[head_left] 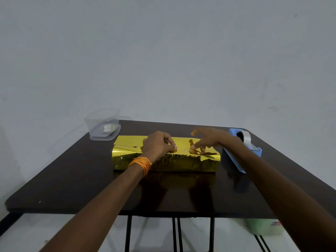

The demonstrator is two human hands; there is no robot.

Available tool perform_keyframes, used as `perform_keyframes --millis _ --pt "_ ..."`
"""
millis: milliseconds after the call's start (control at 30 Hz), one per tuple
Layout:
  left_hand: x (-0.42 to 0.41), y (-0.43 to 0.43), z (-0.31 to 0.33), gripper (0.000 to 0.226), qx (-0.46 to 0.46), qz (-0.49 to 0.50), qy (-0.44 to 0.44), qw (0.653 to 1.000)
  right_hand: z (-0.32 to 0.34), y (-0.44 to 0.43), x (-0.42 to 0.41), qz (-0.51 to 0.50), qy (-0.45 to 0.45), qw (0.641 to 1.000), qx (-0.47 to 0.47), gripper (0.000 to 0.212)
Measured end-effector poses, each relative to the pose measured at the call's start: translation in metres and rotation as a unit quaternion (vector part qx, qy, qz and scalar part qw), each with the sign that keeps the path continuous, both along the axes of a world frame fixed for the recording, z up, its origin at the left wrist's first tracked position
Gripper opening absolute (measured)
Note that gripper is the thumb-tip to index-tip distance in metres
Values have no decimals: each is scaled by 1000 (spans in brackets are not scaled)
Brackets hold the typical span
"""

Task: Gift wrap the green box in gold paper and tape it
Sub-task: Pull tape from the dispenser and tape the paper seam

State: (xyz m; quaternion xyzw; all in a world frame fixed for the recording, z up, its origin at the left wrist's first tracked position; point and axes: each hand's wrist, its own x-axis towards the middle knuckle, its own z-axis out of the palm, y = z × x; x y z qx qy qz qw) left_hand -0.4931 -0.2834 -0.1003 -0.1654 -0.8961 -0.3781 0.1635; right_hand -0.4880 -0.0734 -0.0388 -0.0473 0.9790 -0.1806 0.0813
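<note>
A: Since both hands are over the box (169, 163), where does it lie against the fingers?

B: Right under them, long side toward the person, on the dark table (72, 182). Gold paper (181, 142) covers every face that shows. It is creased on the near side, and 1 flat flap juts out to the left of the left hand's knuckles.

A: What is the left hand (160, 145) doing?

B: It rests on the top face with its fingers curled under. The thumb and forefinger tips meet on the paper, on the side toward the right hand. I cannot tell whether they pinch anything between them. A band of orange thread (141, 164) circles that wrist.

A: And the right hand (207, 139)?

B: It is spread wide and grips nothing. 1 fingertip (193, 146) touches the paper near the left thumb tip, while the other fingers fan out above the top face.

A: Anything else?

B: A blue tape dispenser (257, 152) with its roll (245, 136) stands just outside the right wrist, off the box's end. A clear plastic tub (101, 122) with something white inside sits well beyond the left fingers, at the table's far corner.
</note>
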Motion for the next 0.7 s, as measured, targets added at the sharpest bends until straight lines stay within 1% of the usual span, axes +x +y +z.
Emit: perform_keyframes --millis 67,100,200,267,333,433,533,633,700 --pt "-1 0 0 11 -2 2 2 1000 -5 3 4 -14 5 1000 -3 56" --pt "0 0 0 11 -2 1 1 1000 -10 2 5 -21 23 999 2 55" --pt "1 0 1 12 -4 1 -5 1000 -31 -8 10 -48 130 990 31 67" --pt "1 1 1 12 -5 3 -5 1000 -46 -17 15 -66 178 982 12 71" --pt "2 1 1 11 -6 2 -8 1000 -58 -18 18 -89 213 973 -17 70" --pt "2 0 3 11 -11 -2 -14 1000 -66 -10 23 -125 238 961 -63 72" --pt "1 0 2 11 -9 -3 -16 1000 -70 -8 28 -141 249 955 -78 70" --pt "2 0 2 12 -7 -1 -13 1000 -73 -13 30 -160 279 945 -53 61" --pt "2 0 3 12 -11 0 -12 1000 -72 -21 32 -172 301 937 -36 62"
